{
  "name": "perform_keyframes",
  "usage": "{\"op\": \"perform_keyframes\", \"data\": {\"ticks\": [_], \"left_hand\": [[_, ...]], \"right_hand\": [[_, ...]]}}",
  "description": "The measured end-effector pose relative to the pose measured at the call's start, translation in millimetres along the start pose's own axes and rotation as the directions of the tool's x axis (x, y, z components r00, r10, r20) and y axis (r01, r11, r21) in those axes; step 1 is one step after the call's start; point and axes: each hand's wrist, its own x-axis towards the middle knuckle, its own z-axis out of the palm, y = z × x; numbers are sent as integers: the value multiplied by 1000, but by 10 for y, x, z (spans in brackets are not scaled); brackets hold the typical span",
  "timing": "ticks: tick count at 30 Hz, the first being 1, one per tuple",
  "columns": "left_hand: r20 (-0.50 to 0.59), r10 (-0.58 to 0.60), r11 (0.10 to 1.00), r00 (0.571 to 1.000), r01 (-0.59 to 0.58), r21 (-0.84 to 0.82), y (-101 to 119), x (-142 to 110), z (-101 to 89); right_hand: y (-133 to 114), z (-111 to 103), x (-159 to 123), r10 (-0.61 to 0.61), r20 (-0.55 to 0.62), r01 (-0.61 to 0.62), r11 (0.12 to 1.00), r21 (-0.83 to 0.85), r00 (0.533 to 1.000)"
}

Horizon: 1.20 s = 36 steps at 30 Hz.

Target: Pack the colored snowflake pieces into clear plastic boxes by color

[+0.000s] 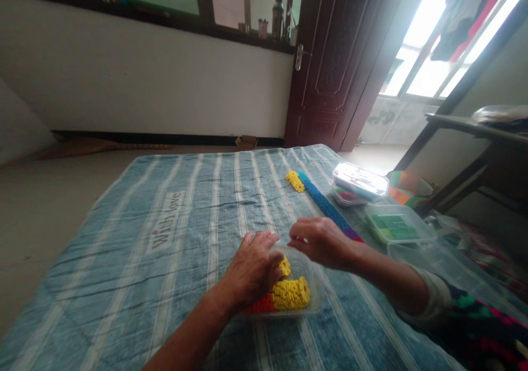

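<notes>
My left hand [251, 269] rests over the near side of a clear plastic box [315, 288], its fingertips beside a small yellow beaded piece [284, 266]. Inside the box lie a larger yellow beaded strip [291, 295] and a red beaded piece [259, 305], partly hidden by my left hand. My right hand [322, 243] hangs just above the box's far rim, fingers loosely curled, holding nothing I can see. Beyond it stretches a long blue beaded strip [325, 206] with a purple end, next to a short yellow beaded strip [295, 181].
Everything lies on a blue-striped cloth [165, 261] over a mattress. At the right stand a lidded container [360, 181], a clear tray of green pieces [396, 223] and a clear plastic lid [437, 261]. Behind are a dark wooden door [325, 68] and a broom [103, 147] on the floor.
</notes>
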Motion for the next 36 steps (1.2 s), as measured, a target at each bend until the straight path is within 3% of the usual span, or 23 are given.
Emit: {"op": "perform_keyframes", "data": {"ticks": [4, 7, 13, 18, 25, 36], "left_hand": [[1, 1, 999, 1000, -1, -32, 18, -10, -34], [20, 2, 999, 1000, -1, -42, 25, -12, -64], [38, -13, 999, 999, 15, -50, 14, -17, -66], [38, -25, 999, 999, 27, -46, 4, -33, -29], [53, -39, 999, 998, 41, -28, 29, -33, -47], [35, -35, 999, 999, 35, -18, 35, -42, -38]], "right_hand": [[472, -199, 414, 187, -8, -187, 973, -138, 982], [887, -174, 759, 332, 26, -318, 922, -220, 943], [1399, 73, 1144, 370, 63, -342, 902, -263, 927], [1548, 199, 1285, 356, 98, -314, 901, -301, 929], [1625, 213, 1380, 353, 101, -306, 898, -317, 930], [1519, 170, 1436, 329, 99, -277, 895, -350, 939]]}}
